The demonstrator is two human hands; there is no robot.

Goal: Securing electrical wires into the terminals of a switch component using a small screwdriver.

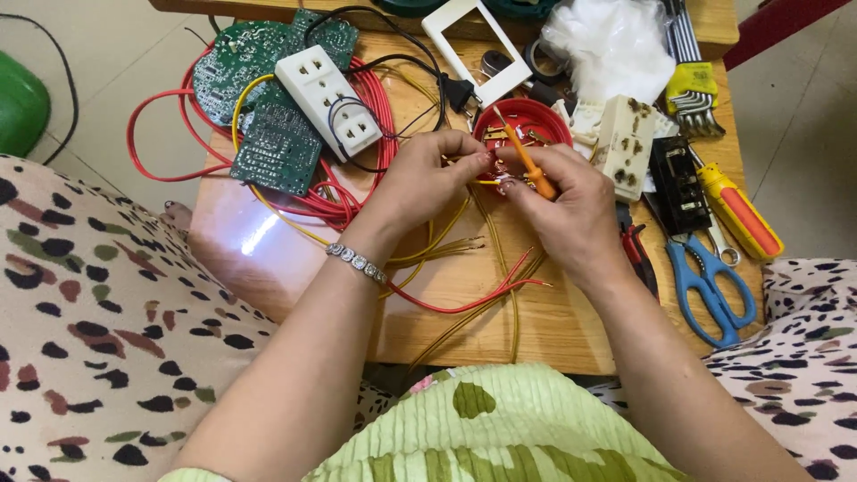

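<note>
Wooden table (464, 321) fills the middle of the frame, crowded along its top and right edges. Fingertips meet at centre: the right hand (558, 214) grips a small orange screwdriver (527, 165), tip up-left, while the left hand (424, 178) pinches a small part against it — too hidden to identify. Just behind sits a red round dish (536, 116). Yellow and red wires (473, 286) trail toward the near edge, where bare wood leaves room. Blue scissors (705, 286) lie at right; a white power strip (330, 103) sits upper left.
</note>
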